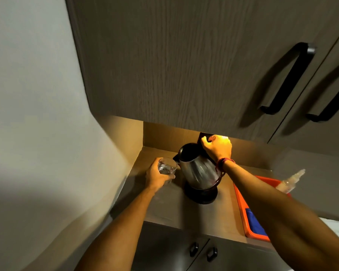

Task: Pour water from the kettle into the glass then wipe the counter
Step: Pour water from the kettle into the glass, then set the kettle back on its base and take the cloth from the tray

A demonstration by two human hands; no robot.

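A steel kettle [198,169] with a black lid is tilted to the left, its spout over the rim of a clear glass [166,169]. My right hand [216,146] grips the kettle's black handle at the top. My left hand [158,176] holds the glass just left of the kettle, above the counter [164,208]. Some water shows inside the glass. The kettle's black base [201,193] sits on the counter under the kettle.
An orange tray [247,218] with a blue cloth [254,223] lies at the counter's right, partly behind my right arm. A clear spray bottle [291,181] stands beyond it. Wall cabinets with black handles [288,79] hang overhead. A wall closes the left side.
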